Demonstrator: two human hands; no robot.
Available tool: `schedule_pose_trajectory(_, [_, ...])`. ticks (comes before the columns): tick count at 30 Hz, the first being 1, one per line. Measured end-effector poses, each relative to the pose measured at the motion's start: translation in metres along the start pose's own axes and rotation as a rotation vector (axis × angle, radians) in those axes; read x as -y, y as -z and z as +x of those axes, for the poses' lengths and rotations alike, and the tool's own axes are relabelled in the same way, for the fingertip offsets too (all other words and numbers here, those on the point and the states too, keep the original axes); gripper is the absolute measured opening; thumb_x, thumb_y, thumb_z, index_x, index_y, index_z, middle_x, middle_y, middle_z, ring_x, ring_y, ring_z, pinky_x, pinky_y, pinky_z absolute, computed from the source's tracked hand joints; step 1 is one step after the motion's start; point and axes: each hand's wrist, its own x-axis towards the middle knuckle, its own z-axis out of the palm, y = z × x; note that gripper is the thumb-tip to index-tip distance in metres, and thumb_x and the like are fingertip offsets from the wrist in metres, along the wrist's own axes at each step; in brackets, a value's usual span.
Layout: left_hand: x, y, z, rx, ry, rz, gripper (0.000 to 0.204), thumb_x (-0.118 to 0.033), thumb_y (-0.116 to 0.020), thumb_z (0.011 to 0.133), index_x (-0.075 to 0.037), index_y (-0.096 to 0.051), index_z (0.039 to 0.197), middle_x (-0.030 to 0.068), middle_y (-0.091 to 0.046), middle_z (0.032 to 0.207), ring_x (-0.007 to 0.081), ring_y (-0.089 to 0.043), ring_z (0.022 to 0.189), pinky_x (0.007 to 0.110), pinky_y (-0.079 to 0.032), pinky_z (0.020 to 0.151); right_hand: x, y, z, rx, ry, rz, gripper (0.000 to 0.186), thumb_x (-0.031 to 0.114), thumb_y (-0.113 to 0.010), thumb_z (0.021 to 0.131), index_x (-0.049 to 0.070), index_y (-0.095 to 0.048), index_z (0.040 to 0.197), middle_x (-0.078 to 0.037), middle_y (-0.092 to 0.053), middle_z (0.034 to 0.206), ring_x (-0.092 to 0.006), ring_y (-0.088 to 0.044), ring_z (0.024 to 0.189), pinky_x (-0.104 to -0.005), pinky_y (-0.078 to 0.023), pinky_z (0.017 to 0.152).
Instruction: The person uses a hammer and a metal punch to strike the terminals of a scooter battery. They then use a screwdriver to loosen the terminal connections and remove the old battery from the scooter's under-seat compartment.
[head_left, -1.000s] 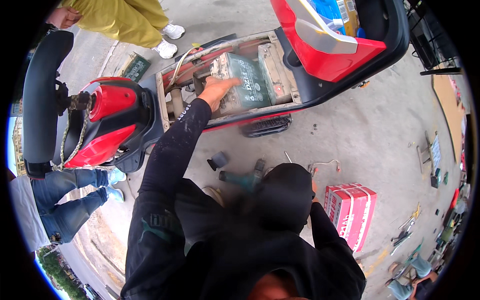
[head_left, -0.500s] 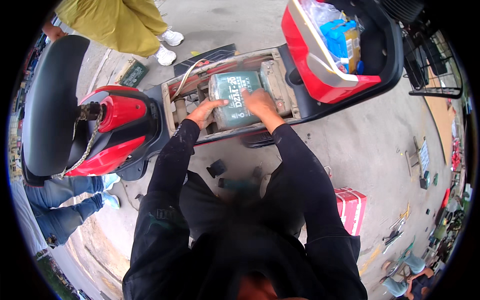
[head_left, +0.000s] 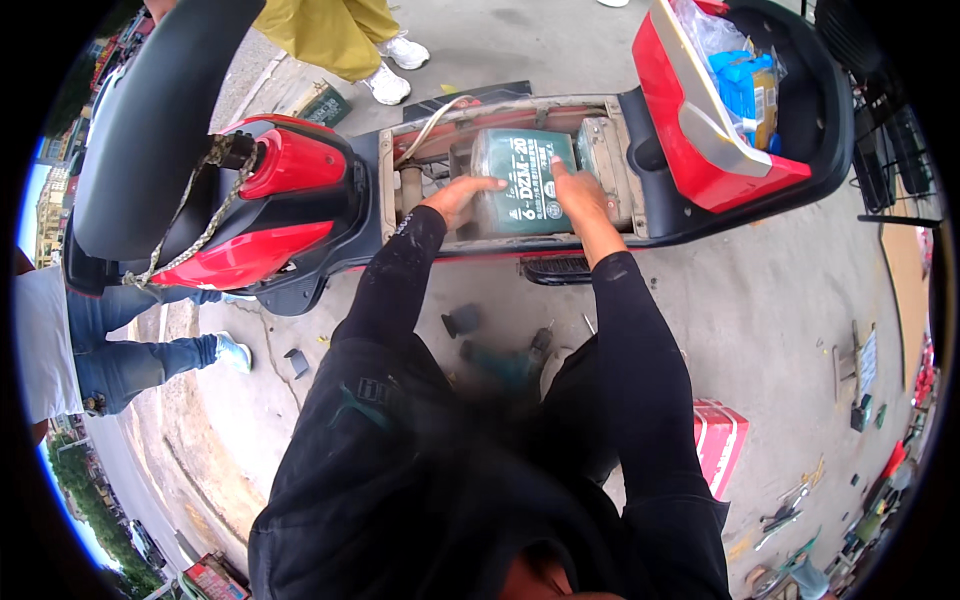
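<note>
A dusty green scooter battery (head_left: 527, 165) with white printing sits in the open floor compartment (head_left: 388, 190) of a red and black scooter. My left hand (head_left: 456, 200) grips its left side, thumb on the top edge and fingers hidden below. On the right, my right hand (head_left: 584, 198) holds the other edge, its thumb lying over the printed face. The undersides of both grips are out of sight. Next to it on the right, a second block (head_left: 604, 165) is wedged in the same compartment. A pale cable (head_left: 430, 128) curves over the compartment's left end.
Another green battery (head_left: 322, 105) lies on the ground beyond the scooter, near a person in yellow-green trousers (head_left: 325, 35). Someone in jeans (head_left: 150, 360) stands at the left. Below me are a drill (head_left: 538, 347) and a red box (head_left: 718, 445). The scooter seat (head_left: 160, 130) stands raised.
The view has shifted, so the scooter appears farther right. Both hands stay on the battery; my right hand now sits nearer its right edge, and the battery looks less tilted.
</note>
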Motion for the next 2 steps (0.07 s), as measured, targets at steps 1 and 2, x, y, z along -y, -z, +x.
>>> schedule_pose_trajectory(1, [0.000,-0.002,0.001,0.032,0.024,-0.046,0.057,-0.018,-0.078,0.089,0.002,-0.056,0.137,0.0109,-0.065,0.134,0.0253,-0.060,0.126,0.045,-0.044,0.111,-0.004,0.002,-0.008,-0.008,-0.036,-0.004,0.080,0.065,-0.050,0.096,-0.007,-0.067,0.128,-0.030,-0.061,0.137,-0.0424,-0.055,0.134,-0.0474,-0.041,0.112])
schedule_pose_trajectory(2, [0.003,-0.005,-0.004,-0.005,-0.054,-0.028,0.059,-0.019,-0.078,0.090,0.001,-0.054,0.140,0.0112,-0.064,0.136,0.0267,-0.058,0.130,0.047,-0.040,0.116,0.015,0.007,-0.025,-0.025,-0.046,0.004,0.082,0.065,-0.052,0.096,-0.009,-0.065,0.130,-0.031,-0.060,0.139,-0.0416,-0.051,0.139,-0.0458,-0.037,0.116])
